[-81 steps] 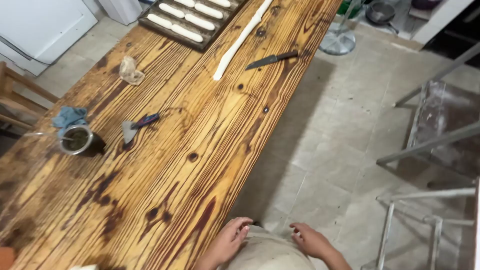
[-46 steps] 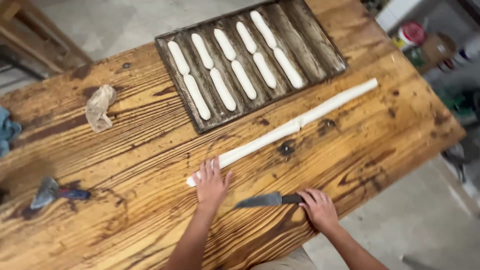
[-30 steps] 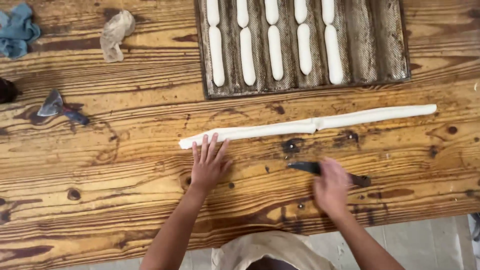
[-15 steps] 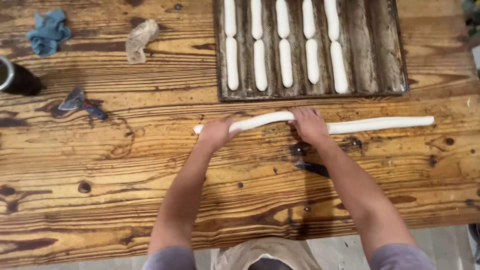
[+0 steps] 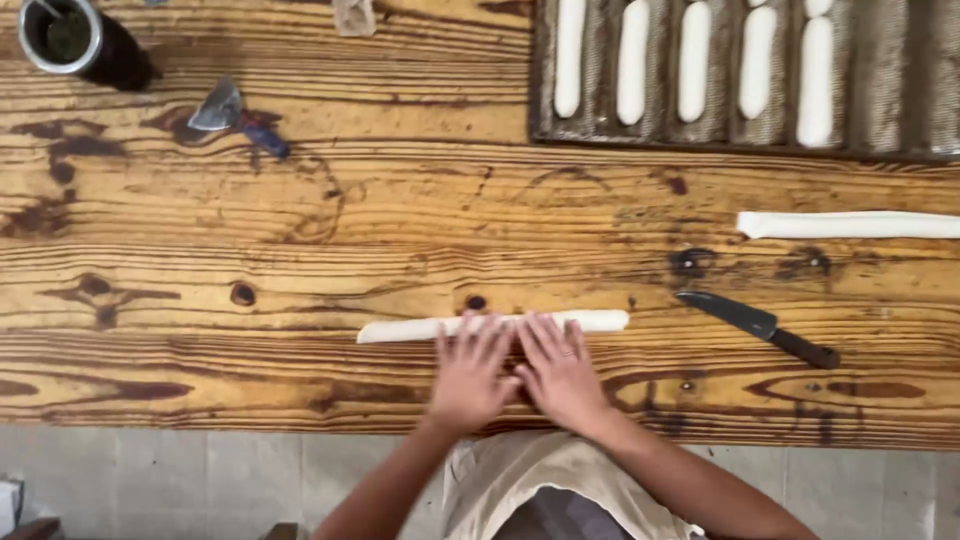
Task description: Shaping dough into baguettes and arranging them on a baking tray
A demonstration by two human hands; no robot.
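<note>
A thin white dough rope lies along the near part of the wooden table. My left hand and my right hand lie flat side by side, fingers spread, fingertips resting on the rope's middle. A second, longer piece of dough rope lies apart at the right. A dark knife sits to the right of my hands, blade pointing left.
A dark ribbed baking tray at the back right holds several white dough sticks. A metal cup stands at the back left. A small scraper with a blue handle lies beside it. The table's front edge runs just below my hands.
The long rope is now in two pieces. One piece has come toward the near edge, and both hands have moved down with it and lie flat on it.
</note>
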